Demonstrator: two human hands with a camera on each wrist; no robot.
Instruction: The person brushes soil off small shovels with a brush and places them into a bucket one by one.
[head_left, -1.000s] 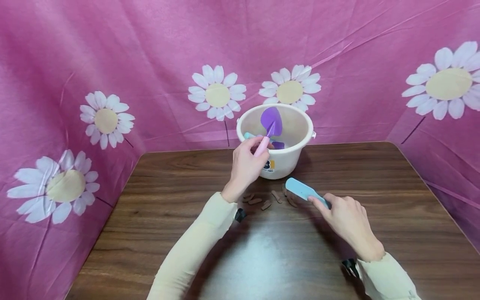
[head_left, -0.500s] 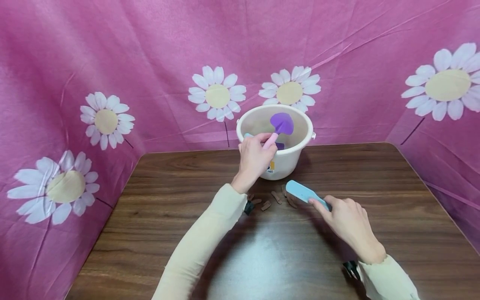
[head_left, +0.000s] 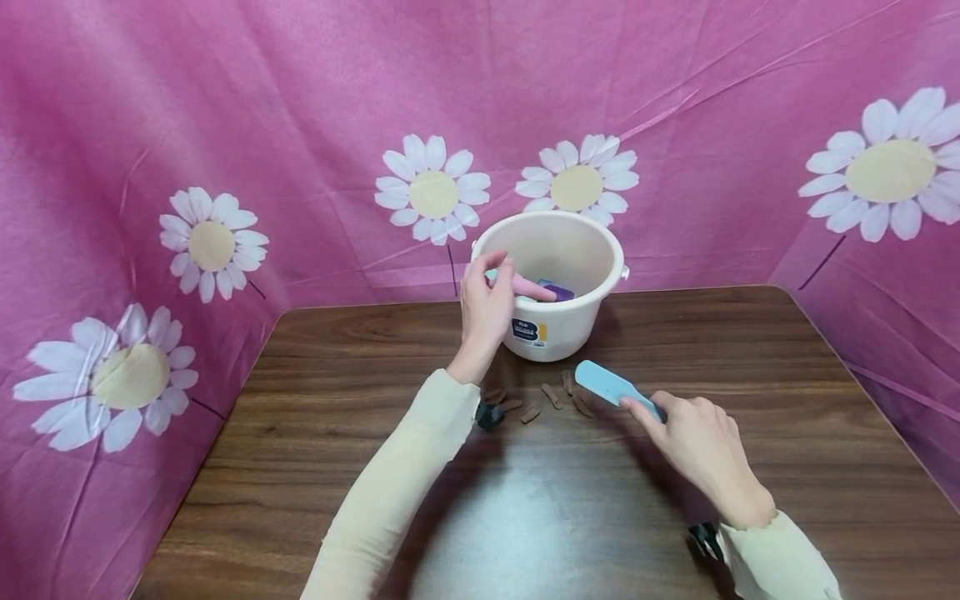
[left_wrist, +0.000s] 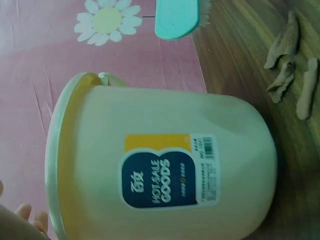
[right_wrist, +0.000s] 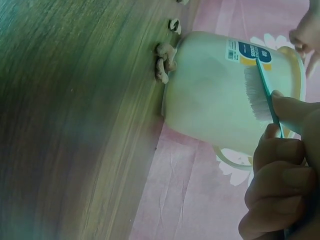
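Observation:
My left hand (head_left: 483, 304) is at the near left of the white bucket's (head_left: 551, 329) rim, its fingers apart. Beside its fingertips, a trowel shows only its pink handle (head_left: 532, 288) inside the bucket; its purple blade is out of sight. Purple and teal items (head_left: 557, 292) lie deeper in the bucket, partly hidden. My right hand (head_left: 697, 446) grips a light blue brush (head_left: 606, 382) in front of the bucket. White bristles (right_wrist: 256, 95) show under the brush in the right wrist view. Fingertips of the left hand (left_wrist: 32, 217) appear by the rim in the left wrist view.
Several brown clay-like pieces (head_left: 551, 396) lie on the wooden table (head_left: 337, 450) between the hands, close to the bucket's base. A pink cloth (head_left: 315, 125) with white daisies hangs behind and at both sides. The bucket has a handle lug (head_left: 626, 272) at its right.
The left hand has let go of the trowel, which has dropped from above the rim into the bucket, and has drawn slightly left. The right hand with the brush has hardly moved.

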